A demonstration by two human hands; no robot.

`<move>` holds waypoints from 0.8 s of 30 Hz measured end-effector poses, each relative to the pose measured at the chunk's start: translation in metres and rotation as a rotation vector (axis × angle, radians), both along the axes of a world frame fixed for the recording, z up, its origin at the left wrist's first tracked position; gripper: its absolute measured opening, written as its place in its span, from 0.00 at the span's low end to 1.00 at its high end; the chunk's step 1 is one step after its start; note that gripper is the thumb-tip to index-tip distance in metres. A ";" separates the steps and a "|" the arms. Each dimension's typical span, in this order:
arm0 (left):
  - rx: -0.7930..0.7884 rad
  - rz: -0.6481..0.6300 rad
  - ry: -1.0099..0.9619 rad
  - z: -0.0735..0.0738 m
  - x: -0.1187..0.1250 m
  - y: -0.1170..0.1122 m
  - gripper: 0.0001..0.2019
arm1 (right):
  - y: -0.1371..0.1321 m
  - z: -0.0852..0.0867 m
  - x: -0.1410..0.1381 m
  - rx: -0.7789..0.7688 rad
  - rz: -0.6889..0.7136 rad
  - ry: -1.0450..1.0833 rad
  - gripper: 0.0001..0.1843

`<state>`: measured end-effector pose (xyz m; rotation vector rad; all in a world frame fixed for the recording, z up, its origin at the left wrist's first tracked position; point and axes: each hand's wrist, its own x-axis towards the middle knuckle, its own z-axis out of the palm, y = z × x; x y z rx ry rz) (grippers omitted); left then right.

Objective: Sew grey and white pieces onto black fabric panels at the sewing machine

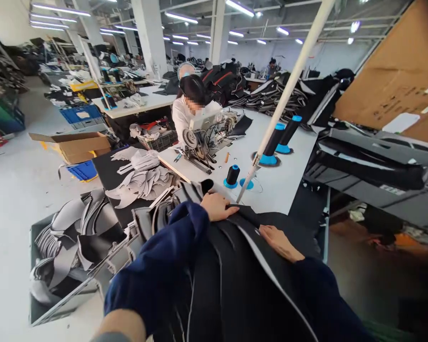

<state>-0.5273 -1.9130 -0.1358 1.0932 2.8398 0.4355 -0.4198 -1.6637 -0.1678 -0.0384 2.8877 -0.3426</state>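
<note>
My left grip (217,206) lies palm down and open on the top edge of a pile of black fabric pieces (235,275) - fingers flat, closed on nothing. My right grip (280,242), at four o'clock from it, rests just as flat on the same pile. The pile lies across my lap, its far end touching the white desk (292,185). At twelve o'clock stands a black thread cone (231,175) beside a slanted white pole (285,95) - past them, at eleven, a person (185,111) sits at a sewing machine (201,140).
</note>
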 end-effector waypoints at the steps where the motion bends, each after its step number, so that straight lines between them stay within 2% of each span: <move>1: 0.013 0.005 0.032 -0.004 0.004 -0.010 0.30 | 0.000 -0.012 0.001 -0.059 0.026 -0.043 0.24; 4: -0.023 0.013 0.023 -0.018 0.000 -0.026 0.29 | -0.006 -0.043 0.000 -0.279 0.031 -0.116 0.30; 6: -0.093 -0.018 -0.069 -0.029 -0.015 -0.025 0.29 | -0.010 -0.057 -0.005 -0.399 -0.029 -0.141 0.34; 8: -0.138 -0.055 -0.135 -0.037 -0.030 -0.020 0.29 | -0.011 -0.065 -0.010 -0.423 -0.079 -0.140 0.36; 11: -0.119 -0.082 -0.119 -0.038 -0.035 -0.014 0.28 | -0.006 -0.060 -0.018 -0.276 -0.031 -0.064 0.34; 14: -0.108 -0.076 -0.077 -0.031 -0.016 -0.017 0.28 | -0.001 -0.050 -0.028 -0.071 0.212 -0.002 0.28; 16: -0.122 -0.071 -0.056 -0.028 0.003 -0.023 0.27 | 0.001 -0.051 -0.027 -0.006 0.271 0.007 0.25; 18: -0.114 -0.069 -0.028 -0.028 0.023 -0.030 0.25 | 0.000 -0.060 -0.013 0.012 0.188 0.010 0.25; 20: -0.079 -0.089 -0.004 -0.030 0.043 -0.035 0.24 | -0.001 -0.073 0.017 -0.007 0.112 0.006 0.28; 24: -0.025 -0.167 -0.009 -0.034 0.072 -0.034 0.23 | 0.007 -0.092 0.078 -0.222 0.011 -0.092 0.31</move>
